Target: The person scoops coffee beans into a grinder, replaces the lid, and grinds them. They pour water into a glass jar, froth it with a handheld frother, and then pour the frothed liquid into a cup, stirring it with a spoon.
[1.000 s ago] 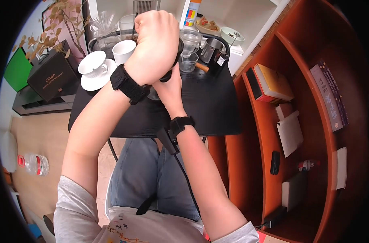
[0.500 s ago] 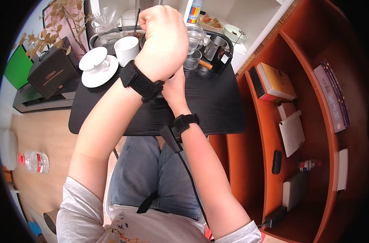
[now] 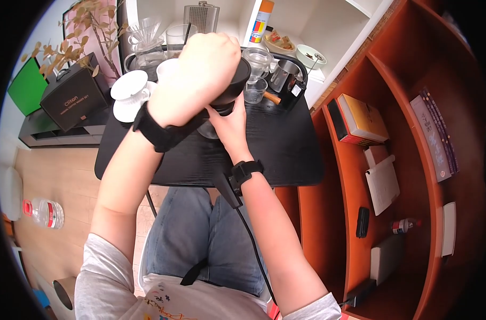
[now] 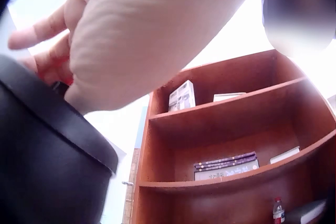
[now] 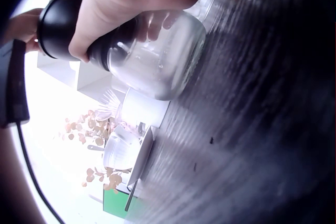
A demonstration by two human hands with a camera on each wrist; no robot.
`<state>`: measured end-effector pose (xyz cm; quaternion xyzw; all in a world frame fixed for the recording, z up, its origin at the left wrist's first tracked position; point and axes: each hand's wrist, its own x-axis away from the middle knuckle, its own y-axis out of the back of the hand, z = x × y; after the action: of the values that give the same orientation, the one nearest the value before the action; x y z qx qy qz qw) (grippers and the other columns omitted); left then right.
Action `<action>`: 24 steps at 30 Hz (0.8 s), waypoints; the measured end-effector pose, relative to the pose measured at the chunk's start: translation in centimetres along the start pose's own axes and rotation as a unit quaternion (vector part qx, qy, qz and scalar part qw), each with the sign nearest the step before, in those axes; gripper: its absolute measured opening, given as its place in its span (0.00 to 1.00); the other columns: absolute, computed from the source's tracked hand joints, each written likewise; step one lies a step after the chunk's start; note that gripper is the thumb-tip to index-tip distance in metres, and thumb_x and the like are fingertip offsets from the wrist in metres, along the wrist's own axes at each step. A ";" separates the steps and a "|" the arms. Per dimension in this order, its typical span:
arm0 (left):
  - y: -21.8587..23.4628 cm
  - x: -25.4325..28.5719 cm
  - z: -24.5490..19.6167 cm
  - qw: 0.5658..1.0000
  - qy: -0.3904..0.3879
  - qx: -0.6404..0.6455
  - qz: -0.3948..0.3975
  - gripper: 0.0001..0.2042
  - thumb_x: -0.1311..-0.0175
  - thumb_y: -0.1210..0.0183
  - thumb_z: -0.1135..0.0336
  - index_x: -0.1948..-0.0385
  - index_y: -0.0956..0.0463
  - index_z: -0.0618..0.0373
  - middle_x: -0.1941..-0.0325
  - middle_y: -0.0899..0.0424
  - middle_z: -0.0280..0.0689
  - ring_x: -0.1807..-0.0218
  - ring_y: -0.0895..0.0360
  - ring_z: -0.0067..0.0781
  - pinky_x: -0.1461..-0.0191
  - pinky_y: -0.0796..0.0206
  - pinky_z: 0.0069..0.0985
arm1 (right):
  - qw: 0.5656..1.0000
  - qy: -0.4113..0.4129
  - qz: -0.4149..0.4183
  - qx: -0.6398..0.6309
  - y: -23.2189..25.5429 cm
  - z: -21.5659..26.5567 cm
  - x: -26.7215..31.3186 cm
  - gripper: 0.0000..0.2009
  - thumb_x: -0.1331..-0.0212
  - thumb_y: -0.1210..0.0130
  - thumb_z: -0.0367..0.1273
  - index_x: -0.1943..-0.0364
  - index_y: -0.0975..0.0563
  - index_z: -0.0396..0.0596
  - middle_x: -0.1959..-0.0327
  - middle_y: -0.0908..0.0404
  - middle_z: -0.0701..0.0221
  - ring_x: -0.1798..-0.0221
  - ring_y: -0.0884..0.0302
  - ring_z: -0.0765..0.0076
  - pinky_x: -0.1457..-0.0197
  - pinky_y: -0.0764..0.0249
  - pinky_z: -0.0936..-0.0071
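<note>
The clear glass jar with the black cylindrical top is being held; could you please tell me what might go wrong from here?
The clear glass jar might twist or tip if the right hand, gripping around the black collar, loosens. The left hand, at the black cylindrical top, might, swinging wide, knock the round white cup partly hidden behind it.

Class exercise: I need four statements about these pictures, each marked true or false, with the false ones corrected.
1. The right hand grips a black-topped glass jar. True.
2. The left hand lies in the lap. False: the left hand is raised beside the jar's black top.
3. The tall can has an orange cap. True.
4. In the head view, the white saucer is right of the jar. False: the white saucer is left of it.
</note>
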<state>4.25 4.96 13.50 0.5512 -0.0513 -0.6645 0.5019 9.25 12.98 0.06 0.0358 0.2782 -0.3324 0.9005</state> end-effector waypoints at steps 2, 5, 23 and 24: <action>0.0 0.0 1.3 0.994 -0.020 0.104 0.028 0.07 0.44 0.46 0.70 0.70 0.28 0.64 0.72 0.22 0.44 0.65 0.22 0.45 0.63 0.30 0.34 | 1.000 -0.012 0.008 -0.014 0.0 0.1 0.1 0.29 0.60 0.31 0.34 0.53 0.32 0.38 0.56 0.23 0.60 0.53 0.24 0.64 0.48 0.31 0.69; -0.5 0.2 2.6 0.980 -0.025 0.198 0.028 0.08 0.38 0.49 0.66 0.68 0.31 0.63 0.70 0.24 0.44 0.63 0.25 0.49 0.60 0.32 0.39 | 0.999 -0.016 0.009 -0.027 0.0 0.3 0.1 0.31 0.60 0.30 0.34 0.50 0.33 0.38 0.55 0.23 0.61 0.52 0.25 0.66 0.47 0.32 0.71; -3.9 0.4 5.1 0.637 0.012 0.752 0.168 0.12 0.34 0.50 0.60 0.62 0.25 0.60 0.60 0.23 0.32 0.53 0.29 0.23 0.43 0.42 0.23 | 0.998 -0.032 0.032 -0.042 0.2 0.2 -0.2 0.31 0.58 0.32 0.32 0.48 0.34 0.41 0.53 0.23 0.64 0.51 0.26 0.69 0.46 0.32 0.72; -3.8 0.5 5.0 0.631 0.010 0.757 0.170 0.12 0.34 0.50 0.60 0.62 0.25 0.59 0.60 0.23 0.32 0.53 0.29 0.24 0.43 0.43 0.23 | 0.998 -0.029 0.033 -0.042 0.2 0.2 -0.1 0.31 0.58 0.32 0.32 0.48 0.34 0.41 0.53 0.23 0.64 0.51 0.26 0.69 0.46 0.32 0.72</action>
<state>-1.99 4.05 12.75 0.7258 -0.6237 -0.2898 0.0133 9.34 13.16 0.25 -0.0030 0.2641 -0.2908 0.9196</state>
